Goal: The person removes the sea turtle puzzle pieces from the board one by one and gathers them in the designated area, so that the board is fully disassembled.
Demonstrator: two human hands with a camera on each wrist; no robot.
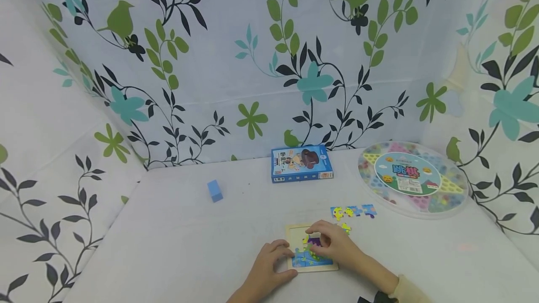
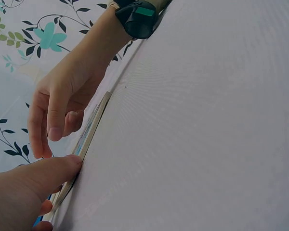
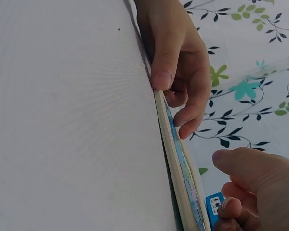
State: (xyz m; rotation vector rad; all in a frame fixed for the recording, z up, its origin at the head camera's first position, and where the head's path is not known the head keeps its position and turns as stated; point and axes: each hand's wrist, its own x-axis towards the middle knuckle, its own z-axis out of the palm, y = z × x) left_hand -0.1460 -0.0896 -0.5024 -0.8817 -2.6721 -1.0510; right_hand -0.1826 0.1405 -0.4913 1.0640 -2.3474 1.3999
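Observation:
A small wooden puzzle tray (image 1: 316, 269) lies on the table, with blue, green, yellow and purple jigsaw pieces (image 1: 300, 260) along its near and right parts. My left hand (image 1: 271, 268) holds the tray at its left side, the thumb (image 3: 164, 67) against the near edge. Over the tray's right half hovers my right hand (image 1: 337, 244), fingers loosely bent and thumb apart from them. No piece shows between its fingers in the right wrist view, though the hand covers part of the puzzle. Loose jigsaw pieces (image 1: 355, 211) lie beyond the tray, another (image 1: 346, 228) beside the right hand.
A blue picture box (image 1: 302, 163) lies at the back of the table (image 1: 177, 237). Right of it is a round Chinese checkers set (image 1: 412, 179) under a clear lid. A small blue block (image 1: 214, 191) stands to the left. Patterned cloth (image 1: 219, 74) hangs behind.

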